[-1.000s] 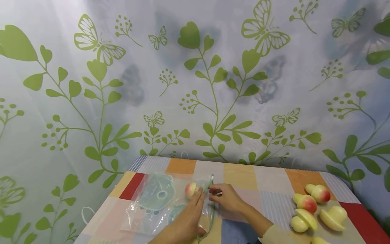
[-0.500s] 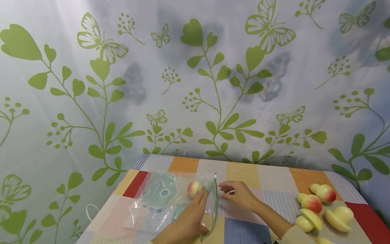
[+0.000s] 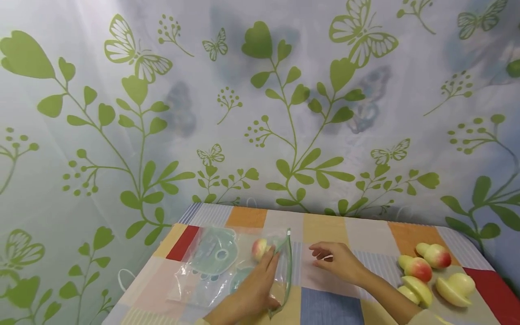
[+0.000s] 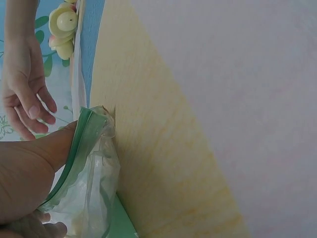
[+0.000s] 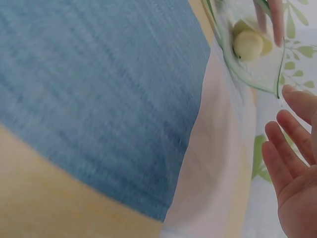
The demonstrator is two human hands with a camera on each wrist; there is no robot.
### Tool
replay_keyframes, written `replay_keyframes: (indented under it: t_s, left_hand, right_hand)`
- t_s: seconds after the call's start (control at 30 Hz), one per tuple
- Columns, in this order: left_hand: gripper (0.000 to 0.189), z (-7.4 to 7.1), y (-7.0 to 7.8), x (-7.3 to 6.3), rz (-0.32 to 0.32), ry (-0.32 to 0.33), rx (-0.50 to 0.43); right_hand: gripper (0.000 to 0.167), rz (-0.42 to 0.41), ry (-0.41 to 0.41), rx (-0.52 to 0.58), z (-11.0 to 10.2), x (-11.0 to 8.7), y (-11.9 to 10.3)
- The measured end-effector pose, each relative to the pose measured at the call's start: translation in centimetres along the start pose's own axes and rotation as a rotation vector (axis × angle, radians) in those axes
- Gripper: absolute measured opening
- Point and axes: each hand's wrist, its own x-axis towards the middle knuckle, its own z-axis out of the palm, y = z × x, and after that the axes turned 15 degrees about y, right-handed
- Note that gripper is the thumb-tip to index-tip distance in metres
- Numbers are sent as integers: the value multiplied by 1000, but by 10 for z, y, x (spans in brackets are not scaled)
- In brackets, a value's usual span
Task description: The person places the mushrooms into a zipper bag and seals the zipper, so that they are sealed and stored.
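Observation:
A clear zip bag (image 3: 203, 289) with a green edge and teal cartoon prints lies on the table. My left hand (image 3: 253, 284) is at its mouth, thumb and fingers spread, holding the two sides apart; in the left wrist view the thumb (image 4: 52, 148) presses out the green edge. Inside the bag is a yellow-and-red fruit-like piece (image 3: 258, 249); the right wrist view shows its rounded yellow end (image 5: 248, 45). To the right of the mouth, my right hand (image 3: 341, 262) hovers apart from the bag, fingers loosely bent, holding nothing.
Several fruit-like pieces, pale yellow and some red-tipped, are grouped at the table's right, among them a red-tipped one (image 3: 436, 256) and a plain yellow one (image 3: 455, 289). A patchwork cloth (image 3: 325, 230) covers the table. Behind hangs a leaf-and-butterfly curtain (image 3: 227, 113).
My right hand has drawn away from the bag's mouth toward the right. My left hand stays at the mouth, and the piece remains inside the bag.

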Motion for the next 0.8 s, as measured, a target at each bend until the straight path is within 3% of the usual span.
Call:
replay_keyframes:
  t_s: [0.8]
  left_hand:
    - [129, -2, 0, 0, 41, 12, -5]
  right_hand:
    - [37, 3, 33, -78, -62, -39, 4]
